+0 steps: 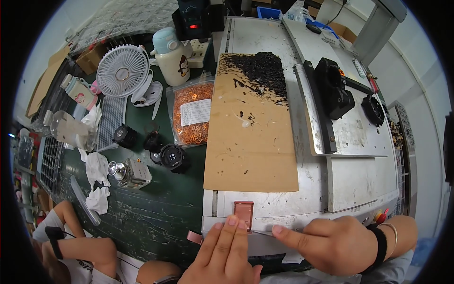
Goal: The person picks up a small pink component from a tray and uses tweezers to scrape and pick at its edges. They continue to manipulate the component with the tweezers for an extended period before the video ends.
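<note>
A small reddish-brown rectangular piece with a raised rim (244, 211) lies at the near edge of the white metal work surface. My left hand (222, 253) rests on its lower end, fingers stretched out side by side and fingertips touching it. From the right, my right hand (331, 241) is closed around a thin pointed metal tool (261, 232), index finger pointing along it. The tool's tip meets the lower right corner of the piece; its kind is mostly hidden by the fingers. Beside my left hand sits a small pinkish-brown block (194, 237).
A cardboard sheet (250, 156) bearing a heap of black strands (265, 71) lies beyond my hands. Right of it stands a black fixture (333, 90) on a metal plate. Leftward are a bag of orange parts (191, 130), a glass bottle (132, 173), a fan (122, 71) and another person's arm (82, 247).
</note>
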### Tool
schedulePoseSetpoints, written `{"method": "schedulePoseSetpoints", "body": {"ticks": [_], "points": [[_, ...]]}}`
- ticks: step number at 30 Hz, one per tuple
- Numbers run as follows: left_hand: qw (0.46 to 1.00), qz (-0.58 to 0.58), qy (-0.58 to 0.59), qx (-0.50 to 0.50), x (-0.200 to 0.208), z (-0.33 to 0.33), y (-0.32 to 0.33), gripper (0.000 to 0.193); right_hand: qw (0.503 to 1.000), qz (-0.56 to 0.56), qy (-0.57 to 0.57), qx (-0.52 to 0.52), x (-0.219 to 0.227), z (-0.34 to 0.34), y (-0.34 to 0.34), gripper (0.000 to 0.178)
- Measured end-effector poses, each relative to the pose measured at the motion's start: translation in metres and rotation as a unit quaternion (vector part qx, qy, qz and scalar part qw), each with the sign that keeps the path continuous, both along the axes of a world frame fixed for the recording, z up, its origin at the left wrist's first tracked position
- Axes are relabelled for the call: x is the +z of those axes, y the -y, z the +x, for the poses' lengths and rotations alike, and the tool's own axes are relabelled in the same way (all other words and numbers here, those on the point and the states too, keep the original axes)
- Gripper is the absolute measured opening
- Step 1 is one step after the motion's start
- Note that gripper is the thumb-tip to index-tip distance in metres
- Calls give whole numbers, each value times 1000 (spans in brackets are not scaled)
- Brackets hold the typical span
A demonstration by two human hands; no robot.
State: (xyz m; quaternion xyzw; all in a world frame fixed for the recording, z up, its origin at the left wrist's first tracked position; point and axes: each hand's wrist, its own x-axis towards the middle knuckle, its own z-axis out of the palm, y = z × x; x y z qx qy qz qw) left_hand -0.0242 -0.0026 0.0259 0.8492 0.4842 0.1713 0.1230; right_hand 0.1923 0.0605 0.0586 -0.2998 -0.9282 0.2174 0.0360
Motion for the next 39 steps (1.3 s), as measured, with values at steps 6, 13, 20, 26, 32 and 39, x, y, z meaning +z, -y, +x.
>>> {"method": "schedulePoseSetpoints", "body": {"ticks": [6,13,20,26,32,39], "points": [[993,58,-89,-43,7,-6,-6,28,999,4,-10,-41,1,-2,-3,52],[994,23,96,40,-16,10,4,35,992,-53,-50,-107,8,1,-1,52],[993,29,-109,-46,15,9,-2,38,993,-79,-33,-85,11,7,-4,53],[996,66,9,55,-12,17,6,41,985,-133,-40,-99,18,5,-2,39],[997,-46,20,59,-19,13,11,40,982,-133,-62,-116,6,3,10,48],[987,37,-149,-53,14,11,-2,39,961,-221,-91,-141,-5,-6,16,60]]}}
